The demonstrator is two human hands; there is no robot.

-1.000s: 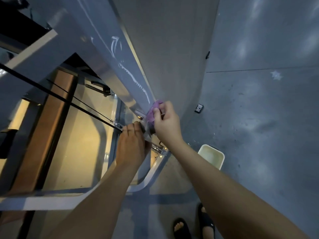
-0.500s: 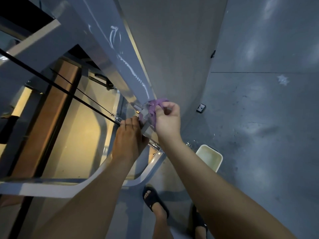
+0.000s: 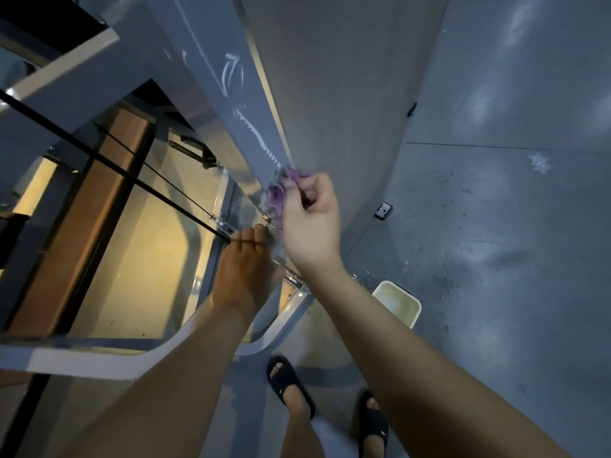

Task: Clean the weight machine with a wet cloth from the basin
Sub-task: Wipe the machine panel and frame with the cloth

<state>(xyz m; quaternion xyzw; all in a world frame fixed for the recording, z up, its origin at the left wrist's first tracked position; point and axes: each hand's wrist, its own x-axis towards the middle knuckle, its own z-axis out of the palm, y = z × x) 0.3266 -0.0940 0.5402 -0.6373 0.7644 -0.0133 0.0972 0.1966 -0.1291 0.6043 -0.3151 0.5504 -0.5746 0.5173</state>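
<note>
- Two hands meet on the grey metal beam of the weight machine (image 3: 211,61).
- Your right hand (image 3: 310,226) pinches the crumpled purple cloth (image 3: 277,197) tightly against the beam's lower end.
- Your left hand (image 3: 246,269) curls its grip over the beam just below the cloth.
- Nearby, the cream rectangular plastic basin (image 3: 416,314) stands on the floor (image 3: 512,259).

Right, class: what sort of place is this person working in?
Probably a gym or workout room: a grey steel machine frame with black cables stands on a bare concrete floor, and a cream basin sits beside it.
</note>
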